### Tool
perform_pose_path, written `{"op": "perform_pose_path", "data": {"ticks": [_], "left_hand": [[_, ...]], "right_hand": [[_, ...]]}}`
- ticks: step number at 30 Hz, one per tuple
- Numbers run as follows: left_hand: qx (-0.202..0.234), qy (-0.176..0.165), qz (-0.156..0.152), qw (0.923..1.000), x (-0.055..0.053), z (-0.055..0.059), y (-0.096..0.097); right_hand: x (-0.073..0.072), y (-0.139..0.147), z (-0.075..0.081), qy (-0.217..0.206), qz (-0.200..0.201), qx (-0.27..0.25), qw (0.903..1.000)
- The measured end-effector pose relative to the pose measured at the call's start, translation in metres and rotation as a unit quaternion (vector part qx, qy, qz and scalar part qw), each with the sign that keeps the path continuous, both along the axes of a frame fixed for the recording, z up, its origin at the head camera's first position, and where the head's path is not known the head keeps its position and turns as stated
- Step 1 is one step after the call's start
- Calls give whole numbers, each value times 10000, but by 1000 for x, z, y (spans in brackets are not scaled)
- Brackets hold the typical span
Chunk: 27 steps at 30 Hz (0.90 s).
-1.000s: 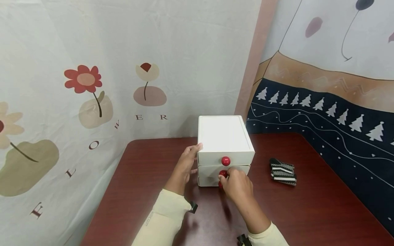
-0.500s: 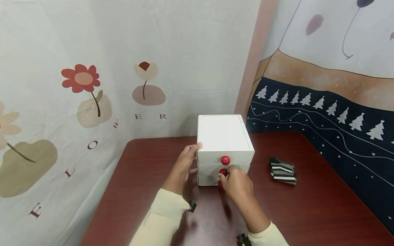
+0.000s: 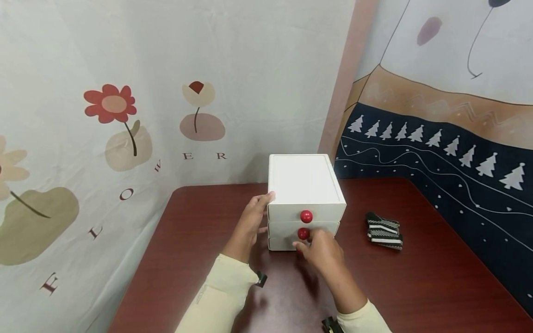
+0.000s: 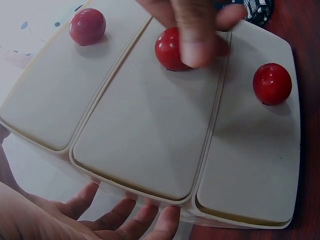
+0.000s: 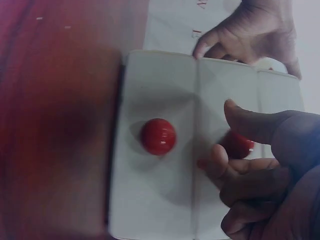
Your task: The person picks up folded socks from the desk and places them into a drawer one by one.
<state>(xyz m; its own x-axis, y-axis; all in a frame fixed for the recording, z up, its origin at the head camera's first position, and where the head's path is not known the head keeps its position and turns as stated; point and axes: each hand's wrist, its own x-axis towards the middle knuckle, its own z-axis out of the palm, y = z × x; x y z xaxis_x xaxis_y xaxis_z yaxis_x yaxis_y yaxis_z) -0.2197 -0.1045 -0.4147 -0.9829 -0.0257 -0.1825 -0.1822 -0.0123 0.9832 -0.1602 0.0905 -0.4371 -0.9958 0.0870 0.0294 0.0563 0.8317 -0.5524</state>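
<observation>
A white cabinet (image 3: pixel 304 180) of three stacked drawers stands on the table, each front bearing a round red knob. All three drawers look closed. My left hand (image 3: pixel 249 226) rests against the cabinet's left side, fingers spread along the wall and thumb at the top front edge. In front of the middle drawer is my right hand (image 3: pixel 324 249). Its thumb and forefinger stand apart near the middle knob (image 5: pixel 239 145), not pinching it in the right wrist view. The bottom knob (image 5: pixel 159 136) shows fully there; the right hand mostly hides it in the head view.
Folded black-and-white striped socks (image 3: pixel 384 232) lie on the dark red-brown table (image 3: pixel 437 282), right of the cabinet. Behind the table hangs a pale cloth (image 3: pixel 258 83) with printed flowers; a dark tree-patterned cloth (image 3: pixel 416 157) hangs at the right.
My right thumb and fingers have come away from the middle knob and shifted slightly downward, showing more of it. My left hand stays against the cabinet's side.
</observation>
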Motion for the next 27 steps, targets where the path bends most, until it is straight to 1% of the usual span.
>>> {"op": "perform_pose_path", "data": {"ticks": [4, 9, 15, 19, 27], "left_hand": [[-44, 7, 26, 10000, 1, -1, 0], [-89, -8, 24, 10000, 1, 0, -2], [-88, -43, -2, 10000, 0, 0, 0], [-110, -55, -17, 9999, -1, 0, 0], [-128, -39, -8, 9999, -1, 0, -1]], "right_hand": [[-3, -1, -8, -332, 59, 187, 9993], [-6, -2, -14, -406, 83, 335, 9986], [-9, -2, -20, -371, 69, 399, 9985], [-10, -3, -23, -275, 53, 393, 9988], [-11, -3, -24, -155, 67, 586, 9981]]}}
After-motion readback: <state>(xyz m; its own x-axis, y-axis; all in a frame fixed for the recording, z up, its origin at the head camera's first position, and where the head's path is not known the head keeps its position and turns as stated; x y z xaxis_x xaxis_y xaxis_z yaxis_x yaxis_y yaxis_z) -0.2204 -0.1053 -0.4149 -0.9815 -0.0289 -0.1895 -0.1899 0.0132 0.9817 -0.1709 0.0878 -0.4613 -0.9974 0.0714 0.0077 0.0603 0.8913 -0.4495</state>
